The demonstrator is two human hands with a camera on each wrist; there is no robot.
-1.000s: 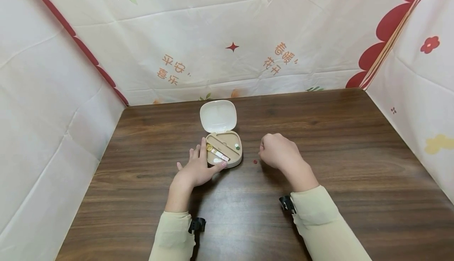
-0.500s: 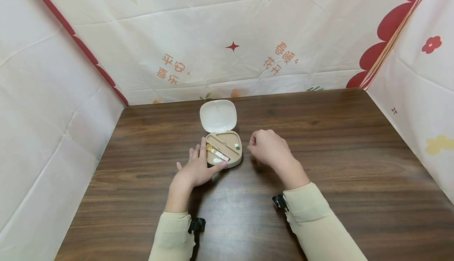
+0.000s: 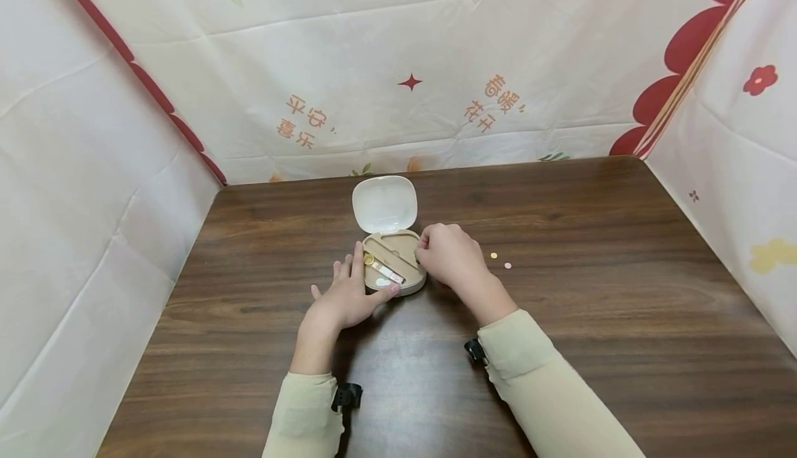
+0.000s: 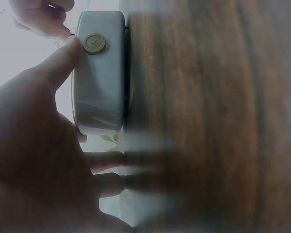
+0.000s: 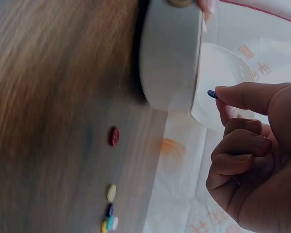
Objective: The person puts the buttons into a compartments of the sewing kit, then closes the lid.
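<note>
Right wrist view: right hand (image 5: 264,170) pinches a dark button (image 5: 212,94).

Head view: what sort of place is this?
Probably a small makeshift tabletop recording booth. A dark wood-grain table is bordered on three sides by creased, printed cloth-like sheets, and black devices sit at both wrists.

There's wide bare table (image 3: 249,292) out left and a lane between the sleeves (image 3: 305,409), but the box (image 3: 412,288) is hemmed in: raised lid (image 3: 385,204) behind, left hand (image 3: 345,299) at left and front, right hand (image 3: 454,256) over the right rim, loose buttons (image 3: 494,255) beyond.
</note>
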